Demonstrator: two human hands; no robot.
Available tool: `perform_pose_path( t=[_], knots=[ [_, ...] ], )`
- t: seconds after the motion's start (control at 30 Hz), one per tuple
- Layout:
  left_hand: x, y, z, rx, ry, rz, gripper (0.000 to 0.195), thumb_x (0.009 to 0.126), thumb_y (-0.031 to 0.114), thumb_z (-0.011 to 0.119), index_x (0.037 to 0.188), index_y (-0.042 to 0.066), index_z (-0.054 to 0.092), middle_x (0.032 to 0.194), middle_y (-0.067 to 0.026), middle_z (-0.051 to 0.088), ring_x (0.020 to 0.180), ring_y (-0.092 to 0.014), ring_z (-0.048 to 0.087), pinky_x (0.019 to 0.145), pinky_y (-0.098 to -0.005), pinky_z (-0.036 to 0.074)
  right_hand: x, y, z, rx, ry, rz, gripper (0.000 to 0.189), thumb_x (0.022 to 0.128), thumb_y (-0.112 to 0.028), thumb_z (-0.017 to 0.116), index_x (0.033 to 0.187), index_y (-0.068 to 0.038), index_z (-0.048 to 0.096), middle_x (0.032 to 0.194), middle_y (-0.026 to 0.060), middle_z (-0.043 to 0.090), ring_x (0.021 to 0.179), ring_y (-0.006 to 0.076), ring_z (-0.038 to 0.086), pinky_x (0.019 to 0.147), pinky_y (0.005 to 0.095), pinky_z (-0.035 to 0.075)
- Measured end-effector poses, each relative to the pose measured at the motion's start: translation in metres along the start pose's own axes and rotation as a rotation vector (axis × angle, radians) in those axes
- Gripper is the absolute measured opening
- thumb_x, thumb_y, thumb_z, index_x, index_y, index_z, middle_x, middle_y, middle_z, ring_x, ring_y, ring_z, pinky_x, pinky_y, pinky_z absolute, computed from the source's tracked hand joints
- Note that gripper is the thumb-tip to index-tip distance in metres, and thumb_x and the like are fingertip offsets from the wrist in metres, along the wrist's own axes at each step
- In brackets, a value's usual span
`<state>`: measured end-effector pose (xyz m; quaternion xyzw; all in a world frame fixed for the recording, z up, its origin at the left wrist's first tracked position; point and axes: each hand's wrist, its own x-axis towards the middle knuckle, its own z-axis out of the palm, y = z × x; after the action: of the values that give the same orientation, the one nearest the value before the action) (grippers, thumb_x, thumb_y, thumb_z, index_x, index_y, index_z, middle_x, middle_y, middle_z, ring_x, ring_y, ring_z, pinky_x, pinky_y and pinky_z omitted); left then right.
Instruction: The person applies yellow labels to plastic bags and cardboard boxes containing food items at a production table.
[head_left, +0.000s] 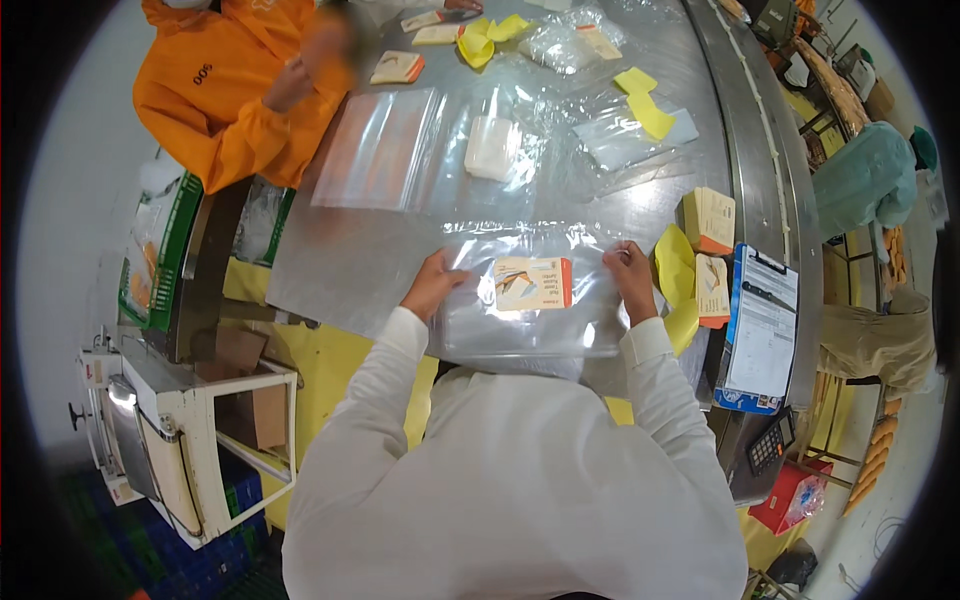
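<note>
A clear plastic bag (525, 337) lies flat on the steel table in front of me, with a cream and orange printed card (531, 283) on or inside it; I cannot tell which. My left hand (439, 281) pinches the bag's left side near its far corner. On the far right side, my right hand (628, 274) grips the plastic between thumb and fingers. Beyond the bag sit a pale stack (493, 146) under clear film and a pile of clear bags (379, 150). Yellow paper pieces (675, 259) and stacks of printed cards (709, 219) are beside my right hand.
A clipboard (761, 322) with papers and a pen lies at the right, above a calculator (771, 442). A person in orange (225, 90) stands at the far left, by a green crate (161, 255). A white-framed machine (172, 435) stands lower left.
</note>
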<state>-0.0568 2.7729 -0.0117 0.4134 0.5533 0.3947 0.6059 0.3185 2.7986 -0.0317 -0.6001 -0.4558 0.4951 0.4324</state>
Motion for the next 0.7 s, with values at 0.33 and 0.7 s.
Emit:
perform_pose_path(
  t=[0.33, 0.7],
  knots=[
    [-0.01, -0.007, 0.015, 0.254, 0.078, 0.02, 0.021, 0.09, 0.01, 0.069, 0.107, -0.001, 0.062, 0.099, -0.0089, 0.069, 0.09, -0.015, 0.064, 0.08, -0.0295, 0.05, -0.007, 0.003, 0.021, -0.268, 0.065, 0.041, 0.047, 0.086, -0.014, 0.065, 0.129, -0.007, 0.048, 0.103, 0.0146, 0.065, 0.093, 0.024, 0.063, 0.085, 0.0355, 0.048],
    [-0.006, -0.037, 0.011, 0.302, 0.087, 0.13, 0.014, 0.092, 0.012, 0.067, 0.101, 0.002, 0.062, 0.092, -0.0047, 0.067, 0.083, -0.012, 0.063, 0.071, -0.0295, 0.051, -0.006, -0.033, 0.045, -0.522, 0.098, -0.615, 0.051, 0.08, -0.012, 0.073, 0.128, -0.008, 0.056, 0.124, 0.0165, 0.059, 0.112, 0.0347, 0.055, 0.1, 0.0438, 0.042]
  ],
)
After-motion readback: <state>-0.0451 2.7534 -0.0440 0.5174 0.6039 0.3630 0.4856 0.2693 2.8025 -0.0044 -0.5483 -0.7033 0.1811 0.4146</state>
